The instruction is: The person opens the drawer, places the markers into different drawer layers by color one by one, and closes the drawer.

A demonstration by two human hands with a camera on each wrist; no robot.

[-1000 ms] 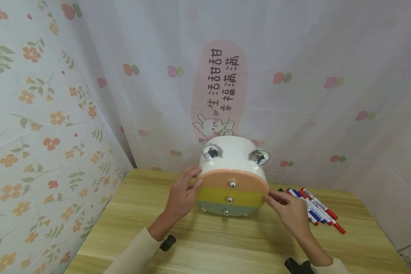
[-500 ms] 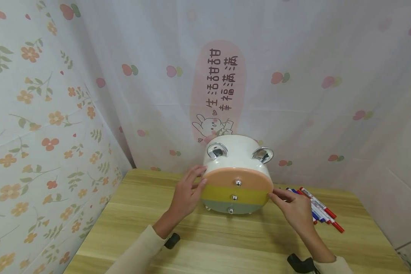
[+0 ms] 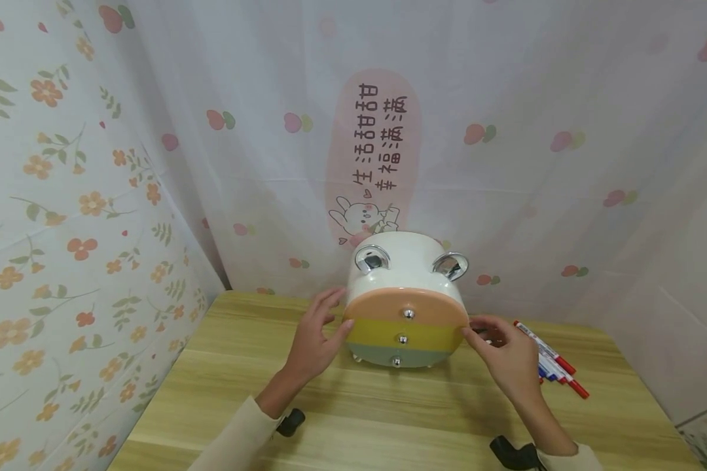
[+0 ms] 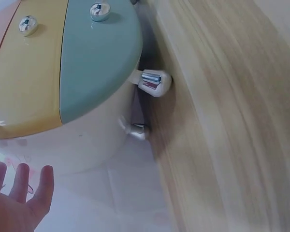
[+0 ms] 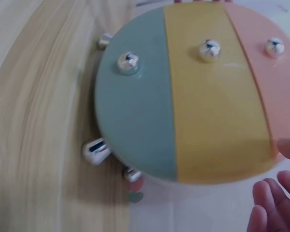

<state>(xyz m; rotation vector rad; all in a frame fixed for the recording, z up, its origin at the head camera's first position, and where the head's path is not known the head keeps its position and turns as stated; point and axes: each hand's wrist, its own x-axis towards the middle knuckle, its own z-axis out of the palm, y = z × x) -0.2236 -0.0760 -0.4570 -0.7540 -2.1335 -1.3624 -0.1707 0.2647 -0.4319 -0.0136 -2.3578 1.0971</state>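
A small drawer box (image 3: 405,327) with a white body and silver ear-like rings stands upright on short silver feet. Its three drawer fronts are peach, yellow and green, each with a silver knob, and all sit flush. Beside its left side is my left hand (image 3: 313,340), fingers spread and slightly bent; the left wrist view shows these fingers (image 4: 22,181) apart from the white wall. My right hand (image 3: 507,353) is at the right edge, thumb tip by the drawer fronts. In the right wrist view its fingers (image 5: 275,203) are loosely bent, with a gap to the box.
Several markers (image 3: 556,366) with red and blue caps lie on the wooden table (image 3: 353,418), partly hidden behind my right hand. A patterned curtain (image 3: 259,163) hangs close behind the box, and another (image 3: 65,261) borders the left side.
The drawer box shifted a little to the right with both hands at its sides, then stopped. Since then my left hand has drawn slightly away to the left.
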